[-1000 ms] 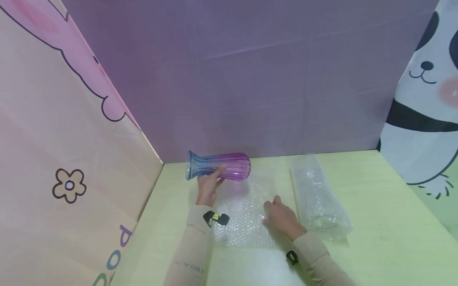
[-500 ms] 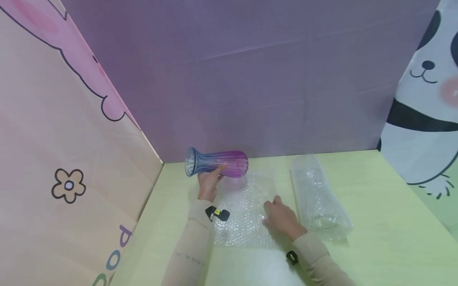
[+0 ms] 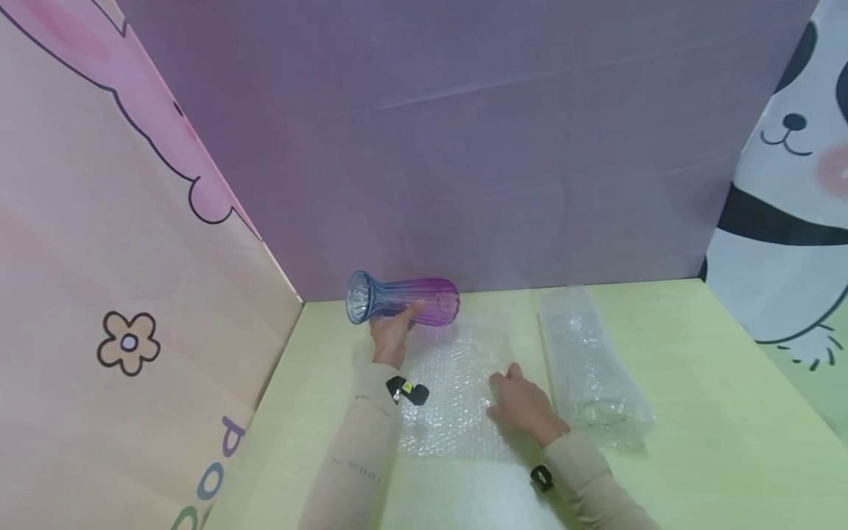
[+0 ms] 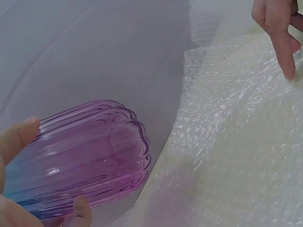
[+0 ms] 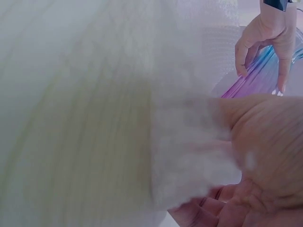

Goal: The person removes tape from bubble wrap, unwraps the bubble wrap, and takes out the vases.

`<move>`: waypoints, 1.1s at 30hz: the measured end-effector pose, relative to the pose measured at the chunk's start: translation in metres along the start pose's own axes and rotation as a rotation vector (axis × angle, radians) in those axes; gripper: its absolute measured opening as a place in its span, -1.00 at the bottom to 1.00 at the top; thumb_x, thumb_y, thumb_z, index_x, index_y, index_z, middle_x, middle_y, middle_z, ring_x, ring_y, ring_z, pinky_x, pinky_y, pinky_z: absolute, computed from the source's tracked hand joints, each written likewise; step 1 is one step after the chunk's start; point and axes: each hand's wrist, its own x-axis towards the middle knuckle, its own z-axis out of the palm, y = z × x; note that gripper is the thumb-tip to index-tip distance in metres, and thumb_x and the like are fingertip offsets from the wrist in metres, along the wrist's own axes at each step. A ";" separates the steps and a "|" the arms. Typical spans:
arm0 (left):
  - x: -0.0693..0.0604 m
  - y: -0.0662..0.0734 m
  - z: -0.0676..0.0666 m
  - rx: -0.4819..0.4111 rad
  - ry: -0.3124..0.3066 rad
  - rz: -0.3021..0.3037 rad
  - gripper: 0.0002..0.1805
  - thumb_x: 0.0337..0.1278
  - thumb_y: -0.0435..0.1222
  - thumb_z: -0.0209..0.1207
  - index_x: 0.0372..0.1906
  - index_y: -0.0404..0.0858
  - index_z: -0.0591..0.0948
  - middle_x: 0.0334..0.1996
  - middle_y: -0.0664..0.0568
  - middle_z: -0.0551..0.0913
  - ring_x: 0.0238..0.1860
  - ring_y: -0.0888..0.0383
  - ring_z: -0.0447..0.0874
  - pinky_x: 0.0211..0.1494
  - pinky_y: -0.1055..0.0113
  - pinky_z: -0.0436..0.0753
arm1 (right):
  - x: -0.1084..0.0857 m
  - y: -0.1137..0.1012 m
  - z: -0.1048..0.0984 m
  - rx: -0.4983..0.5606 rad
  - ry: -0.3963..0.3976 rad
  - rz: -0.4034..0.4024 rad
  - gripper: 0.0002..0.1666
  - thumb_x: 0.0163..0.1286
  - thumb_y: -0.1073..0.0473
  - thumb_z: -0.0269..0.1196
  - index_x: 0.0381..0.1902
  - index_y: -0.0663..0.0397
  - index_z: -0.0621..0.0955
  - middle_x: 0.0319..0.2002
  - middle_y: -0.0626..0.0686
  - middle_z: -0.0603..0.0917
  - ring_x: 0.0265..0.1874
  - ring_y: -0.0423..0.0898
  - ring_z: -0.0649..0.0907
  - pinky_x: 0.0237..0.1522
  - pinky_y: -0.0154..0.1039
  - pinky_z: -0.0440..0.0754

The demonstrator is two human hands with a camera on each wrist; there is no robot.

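Observation:
A fluted glass vase (image 3: 424, 300), blue at its flared mouth and purple at its base, is held sideways in my left hand (image 3: 391, 340). Thumb and fingers grip its body, and its base points right. Below it a clear piece of bubble wrap (image 3: 450, 397) lies flat; whether it is a sheet or a bag I cannot tell. My right hand (image 3: 523, 403) holds the wrap's right side, with creases running to the index fingertip in the left wrist view. Close up in the right wrist view, the wrap's edge (image 5: 189, 165) passes between thumb and curled fingers.
To the right of my right hand, another vase-shaped glass object in bubble wrap (image 3: 589, 368) lies on the pale yellow-green table (image 3: 715, 442). A purple-grey wall (image 3: 464, 184) rises behind the table, with printed panels on both sides.
My left hand has moved slightly away from me with the vase, and its mouth has turned more toward the camera. The right hand stays on the wrap in the same place.

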 end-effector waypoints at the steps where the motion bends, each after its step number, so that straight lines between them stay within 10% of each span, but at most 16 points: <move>1: 0.000 0.000 0.000 0.004 0.004 0.000 0.06 -0.21 -0.43 0.59 0.45 -0.19 0.24 0.40 -0.17 0.37 0.36 -0.11 0.49 0.36 -0.06 0.62 | 0.000 0.000 0.000 0.000 0.000 0.001 -0.58 0.17 0.08 0.50 -0.13 0.10 0.56 -0.23 0.12 0.41 -0.59 -0.06 0.47 -0.61 -0.26 0.47; 33: 0.012 -0.002 0.009 0.154 0.144 -0.044 0.21 -0.28 -0.20 0.66 0.52 -0.27 0.18 0.45 -0.18 0.38 0.45 -0.07 0.41 0.39 0.15 0.60 | -0.003 -0.002 -0.001 -0.007 0.029 -0.022 -0.58 0.16 0.10 0.52 -0.17 0.11 0.54 -0.27 0.11 0.40 -0.60 -0.07 0.44 -0.64 -0.26 0.44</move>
